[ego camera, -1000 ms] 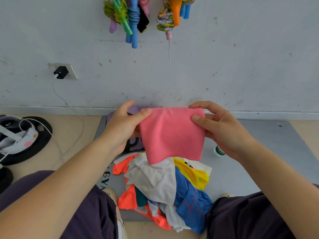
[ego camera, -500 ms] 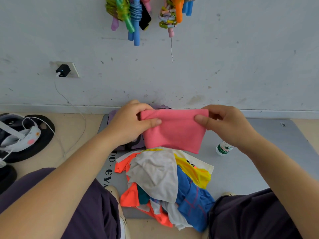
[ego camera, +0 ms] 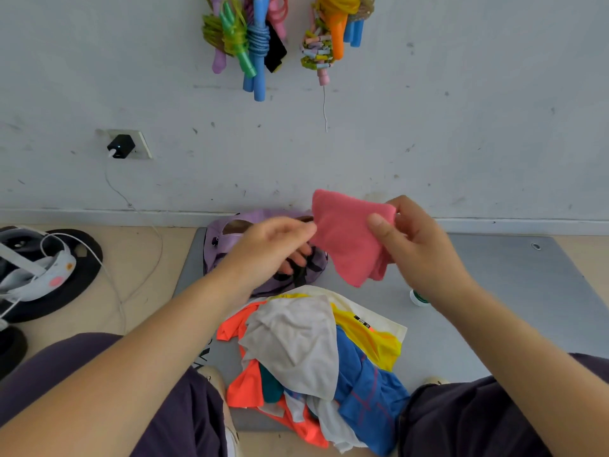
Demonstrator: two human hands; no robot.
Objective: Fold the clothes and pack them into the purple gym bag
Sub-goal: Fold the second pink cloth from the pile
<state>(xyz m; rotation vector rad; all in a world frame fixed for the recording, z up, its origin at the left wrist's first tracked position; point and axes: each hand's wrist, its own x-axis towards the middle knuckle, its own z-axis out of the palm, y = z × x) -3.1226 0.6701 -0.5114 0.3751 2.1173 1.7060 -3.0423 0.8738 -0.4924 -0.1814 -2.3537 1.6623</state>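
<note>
The folded pink cloth [ego camera: 346,239] hangs in the air, pinched between the thumb and fingers of my right hand [ego camera: 415,242] at its right edge. My left hand [ego camera: 280,242] has let go of it and hovers just left of it, fingers loosely spread over the purple gym bag [ego camera: 224,245]. The bag lies against the wall with its top open and a black strap showing. A loose pile of clothes [ego camera: 313,351] in white, orange, yellow and blue lies on the grey mat [ego camera: 510,291] between my knees.
A small white and green bottle [ego camera: 419,297] stands on the mat to the right. Left of the mat, a white headset [ego camera: 39,268] with a cable rests on a black disc. Jump ropes [ego camera: 250,44] hang on the wall above.
My left hand released the pink cloth and dropped toward the bag. My right hand alone lifted the cloth up and to the right, and it now hangs tilted.
</note>
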